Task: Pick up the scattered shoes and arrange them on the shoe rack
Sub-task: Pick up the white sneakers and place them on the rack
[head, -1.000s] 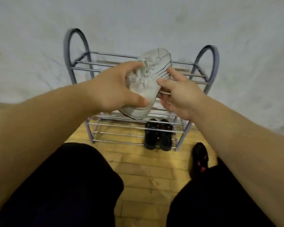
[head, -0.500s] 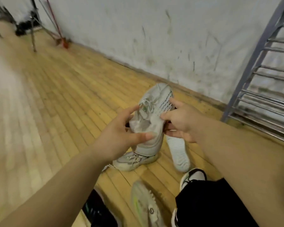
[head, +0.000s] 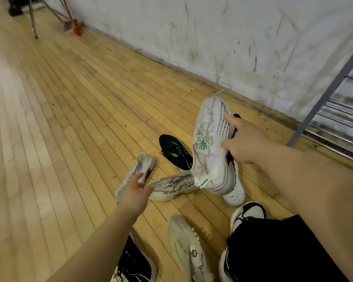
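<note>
Now, right hand [head: 243,143] clamps fingers round the white sneaker [head: 210,151]; left hand [head: 135,194], fingers loosely apart, hovers over the grey sneaker [head: 171,186]

Single view, from a wide-angle camera worn on the person's head. It faces forward and steeply down onto the wooden floor [head: 69,123], rolled so the boards run diagonally toward the upper left. The left hand [head: 134,193] reaches in from the bottom edge. The right hand [head: 242,140], coming in from the right, grips a white shoe [head: 210,155] close to the lens. Loose shoes lie near, at lower centre. The far edge of the floor meets the wall [head: 232,37] across the top. The shoe rack [head: 332,94] is cut off at the right edge.
</note>
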A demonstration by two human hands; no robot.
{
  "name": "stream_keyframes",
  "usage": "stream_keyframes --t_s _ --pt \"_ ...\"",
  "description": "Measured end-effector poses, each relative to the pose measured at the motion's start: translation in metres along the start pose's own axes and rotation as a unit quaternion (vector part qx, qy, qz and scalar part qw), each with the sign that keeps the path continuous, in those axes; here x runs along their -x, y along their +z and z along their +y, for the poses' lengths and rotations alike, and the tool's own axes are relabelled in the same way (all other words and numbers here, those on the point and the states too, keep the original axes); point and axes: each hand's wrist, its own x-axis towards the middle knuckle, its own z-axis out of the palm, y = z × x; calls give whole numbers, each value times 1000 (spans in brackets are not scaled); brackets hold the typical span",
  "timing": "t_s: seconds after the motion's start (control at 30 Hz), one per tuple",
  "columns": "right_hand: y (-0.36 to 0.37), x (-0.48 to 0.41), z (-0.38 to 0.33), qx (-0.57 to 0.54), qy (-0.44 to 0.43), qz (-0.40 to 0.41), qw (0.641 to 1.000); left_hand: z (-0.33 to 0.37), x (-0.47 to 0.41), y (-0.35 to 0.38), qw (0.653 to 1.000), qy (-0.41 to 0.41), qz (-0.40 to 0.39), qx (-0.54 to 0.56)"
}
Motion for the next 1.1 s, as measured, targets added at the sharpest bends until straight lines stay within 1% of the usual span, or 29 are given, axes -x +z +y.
stream_keyframes --t_s 0.07,0.13,0.27,0.4,0.53,0.63,0.73,0.8,0.9,0.97,1.1 --pt "3 -5 0 4 2 -1 1000 -41 1 9 998 -53 -22 -10" --pt "6 -9 2 0 10 -1 1000 -70 2 18 996 -87 -28 -3" --pt "16 -14 6 -18 21 -25 999 -93 4 32 993 -115 -26 4" --pt "21 -14 5 -35 22 -54 998 -101 -6 38 994 -98 -30 -45" --pt "22 -16 3 -78 35 -87 993 -100 -37 29 991 -42 -12 -126" --pt "20 -18 5 -103 48 -104 988 -92 -65 26 973 3 -28 -229" --pt "20 -20 11 -89 60 -102 989 -79 -97 30 953 39 -34 -299" --pt "25 -24 12 -78 66 -110 989 -73 -121 32 950 48 -23 -308" --pt "36 -29 9 -74 63 -134 986 -72 -155 31 951 35 -10 -308" --pt "43 -33 5 -56 47 -148 986 -81 -177 30 939 25 -24 -343" --pt "47 -38 -8 9 12 -162 987 -91 -199 39 887 36 -79 -455"
